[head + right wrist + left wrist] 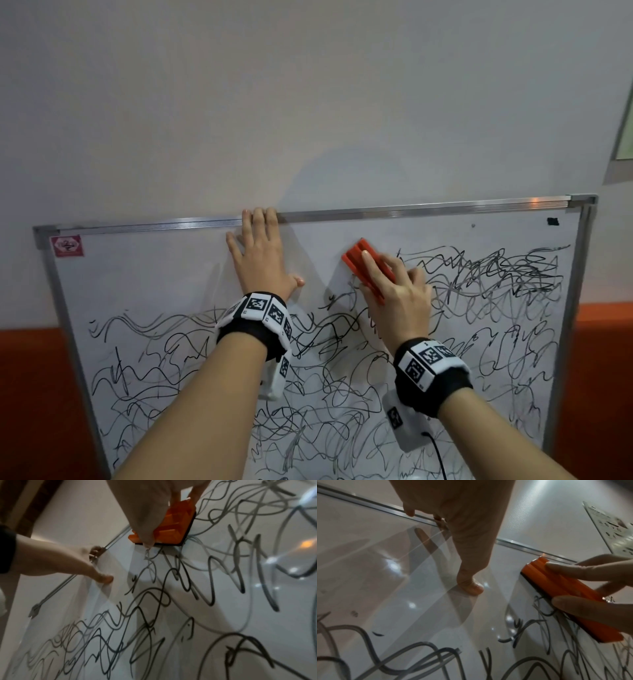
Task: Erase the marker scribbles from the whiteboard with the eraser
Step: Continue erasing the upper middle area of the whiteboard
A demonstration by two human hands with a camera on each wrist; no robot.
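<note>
1. Orange plastic eraser [368, 270] lies pad-down on the whiteboard [154, 274], upper middle, at the scribbles' [479, 274] left edge.
2. Right hand [397, 294] grasps the eraser; left hand [260, 257] is flat, fingers straight, bracing the board with fingertips on its top frame.
3. Long axis runs from 11 to 5 o'clock.
4. Wiping looks underway, top-left cleared; next stroke likely sweeps toward 3 o'clock, under firm pressure.
</note>
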